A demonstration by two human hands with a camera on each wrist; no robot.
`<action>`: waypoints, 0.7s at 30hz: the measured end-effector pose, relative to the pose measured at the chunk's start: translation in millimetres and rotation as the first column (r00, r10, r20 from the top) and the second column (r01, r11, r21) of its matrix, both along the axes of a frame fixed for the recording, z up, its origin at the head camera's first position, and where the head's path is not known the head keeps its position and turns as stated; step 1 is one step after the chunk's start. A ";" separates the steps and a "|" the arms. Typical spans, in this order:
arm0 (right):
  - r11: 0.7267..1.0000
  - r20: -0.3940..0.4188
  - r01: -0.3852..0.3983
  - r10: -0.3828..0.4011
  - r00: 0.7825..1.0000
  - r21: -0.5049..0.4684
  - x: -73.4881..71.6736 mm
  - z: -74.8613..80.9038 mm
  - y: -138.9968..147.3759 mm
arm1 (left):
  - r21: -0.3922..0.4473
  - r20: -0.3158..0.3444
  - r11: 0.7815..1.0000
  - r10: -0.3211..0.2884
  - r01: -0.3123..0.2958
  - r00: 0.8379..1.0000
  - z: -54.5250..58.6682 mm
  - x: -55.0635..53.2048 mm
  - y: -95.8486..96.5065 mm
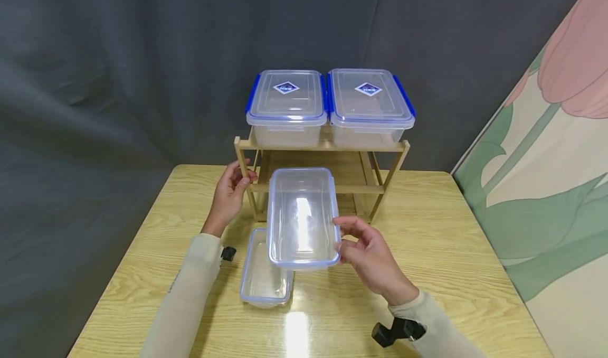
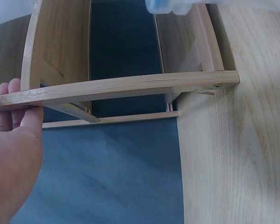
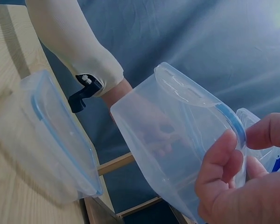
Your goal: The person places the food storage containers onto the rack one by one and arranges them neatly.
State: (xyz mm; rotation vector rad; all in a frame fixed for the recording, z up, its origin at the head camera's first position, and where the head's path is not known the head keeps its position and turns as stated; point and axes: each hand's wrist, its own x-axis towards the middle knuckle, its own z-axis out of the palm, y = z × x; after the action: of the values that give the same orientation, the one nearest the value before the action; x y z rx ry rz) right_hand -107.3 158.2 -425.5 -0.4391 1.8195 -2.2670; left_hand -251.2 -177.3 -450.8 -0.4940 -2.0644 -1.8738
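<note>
My right hand point(image 1: 368, 255) pinches the right edge of a clear plastic food container point(image 1: 304, 210) with a blue rim, holding it tilted in front of the wooden rack point(image 1: 366, 189). In the right wrist view, the thumb and fingers grip this container's point(image 3: 154, 116) rim. My left hand point(image 1: 228, 197) holds the rack's left front leg; the left wrist view shows fingers curled round that wooden bar point(image 2: 116, 87). A second blue-rimmed container point(image 1: 263, 273) stands on the table below, partly hidden behind the held one. Whether either carries a lid is hard to tell.
Two lidded clear containers with blue clips, a left one point(image 1: 287, 96) and a right one point(image 1: 372, 99), stand side by side on the rack's top. The wooden table point(image 1: 451, 252) meets a dark curtain point(image 1: 142, 83) behind and a flower-patterned panel point(image 1: 546, 199) at right.
</note>
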 end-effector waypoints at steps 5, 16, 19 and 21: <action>1.000 0.050 0.026 -0.027 0.998 0.017 -5.4 3.2 -7.2 | 0.012 0.007 1.000 -0.008 0.007 1.000 -0.4 0.0 -0.8; 0.997 0.114 0.083 -0.081 0.990 -0.010 -19.8 13.7 -19.9 | -0.011 0.000 1.000 0.003 -0.003 1.000 -1.9 -1.4 -1.0; 0.996 0.139 0.090 -0.088 0.986 -0.011 -23.7 16.6 -21.9 | -0.019 -0.002 1.000 0.006 -0.006 1.000 -1.6 -1.5 -1.3; 0.995 0.156 0.094 -0.091 0.984 -0.013 -25.9 18.2 -23.3 | -0.023 -0.002 1.000 0.008 -0.008 1.000 -1.1 -1.1 -1.3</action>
State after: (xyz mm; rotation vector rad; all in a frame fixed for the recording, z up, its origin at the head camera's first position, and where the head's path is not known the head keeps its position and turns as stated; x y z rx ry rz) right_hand -133.3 134.9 -407.3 -0.1779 1.7756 -2.3103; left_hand -252.3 -178.6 -451.9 -0.4924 -2.0857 -1.8462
